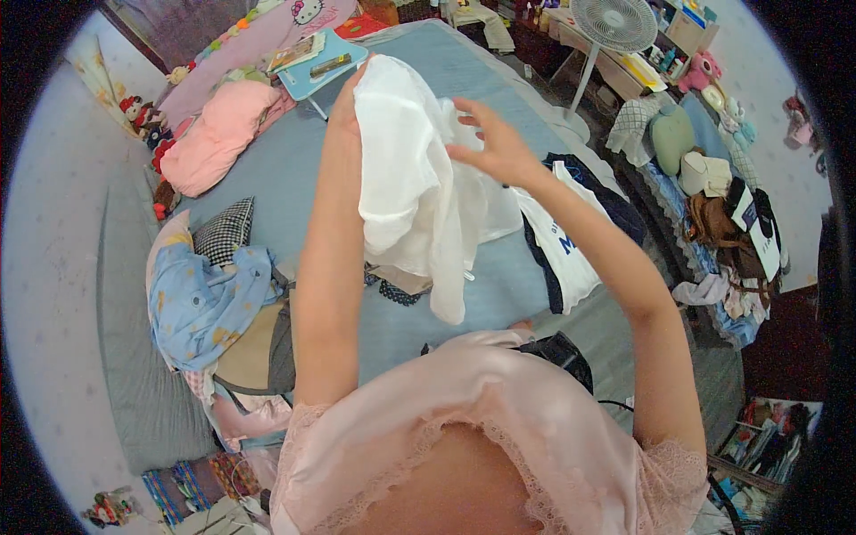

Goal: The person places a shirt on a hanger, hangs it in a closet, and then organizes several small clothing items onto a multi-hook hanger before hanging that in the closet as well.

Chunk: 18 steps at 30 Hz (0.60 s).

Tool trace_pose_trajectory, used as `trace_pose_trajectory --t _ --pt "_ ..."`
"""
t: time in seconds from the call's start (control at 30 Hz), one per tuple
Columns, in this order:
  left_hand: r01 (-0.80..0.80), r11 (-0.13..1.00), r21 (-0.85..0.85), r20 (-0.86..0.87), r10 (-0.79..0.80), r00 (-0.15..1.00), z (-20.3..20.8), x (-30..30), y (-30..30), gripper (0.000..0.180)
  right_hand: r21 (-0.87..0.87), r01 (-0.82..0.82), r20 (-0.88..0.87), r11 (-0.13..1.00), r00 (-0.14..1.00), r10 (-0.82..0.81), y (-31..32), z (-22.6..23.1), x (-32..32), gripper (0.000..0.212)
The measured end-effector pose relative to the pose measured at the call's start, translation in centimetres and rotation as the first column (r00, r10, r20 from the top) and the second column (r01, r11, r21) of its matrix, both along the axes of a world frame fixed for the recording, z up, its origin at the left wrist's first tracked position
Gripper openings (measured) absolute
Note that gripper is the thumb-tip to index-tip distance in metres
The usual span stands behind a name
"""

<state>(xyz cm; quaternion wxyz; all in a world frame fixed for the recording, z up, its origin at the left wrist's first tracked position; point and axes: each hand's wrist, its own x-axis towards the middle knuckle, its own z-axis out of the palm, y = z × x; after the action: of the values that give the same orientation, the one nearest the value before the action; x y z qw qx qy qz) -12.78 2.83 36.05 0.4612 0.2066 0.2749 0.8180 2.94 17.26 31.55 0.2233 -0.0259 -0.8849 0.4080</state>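
A thin white garment (397, 160) hangs in folds from my raised left hand (353, 111), above the bed. Cloth covers most of that hand's fingers, and the lower end of the garment droops towards me. Just right of the cloth is my right hand (499, 147), open, with thumb and fingers spread; the thumb tip is close to the fabric, and I cannot tell if it touches. Below the garment, a dark lace-edged piece of clothing (397, 292) shows in part on the bed. A white and navy top (566, 245) lies flat to the right.
The blue-sheeted bed (464, 67) bears a small light-blue folding table (325, 67), a pink bundle (218, 138), a checked cushion (225, 234) and a heap of blue printed cloth (209, 299). A standing fan (615, 22) and a seat piled with bags and clothes (713, 214) are at the right.
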Motion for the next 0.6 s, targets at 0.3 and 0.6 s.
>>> trace_pose_trajectory --t 0.3,0.6 --pt "-0.098 0.98 0.174 0.544 -0.013 0.839 0.4 -4.1 3.2 0.017 -0.002 0.19 -0.351 0.982 0.919 -0.179 -6.6 0.0 2.4 0.056" --pt "-0.239 0.962 -0.131 -0.218 0.207 0.954 0.3 -1.2 -0.3 0.031 -0.9 -0.054 -0.137 0.433 0.977 -0.163 0.7 3.8 -1.5 0.028"
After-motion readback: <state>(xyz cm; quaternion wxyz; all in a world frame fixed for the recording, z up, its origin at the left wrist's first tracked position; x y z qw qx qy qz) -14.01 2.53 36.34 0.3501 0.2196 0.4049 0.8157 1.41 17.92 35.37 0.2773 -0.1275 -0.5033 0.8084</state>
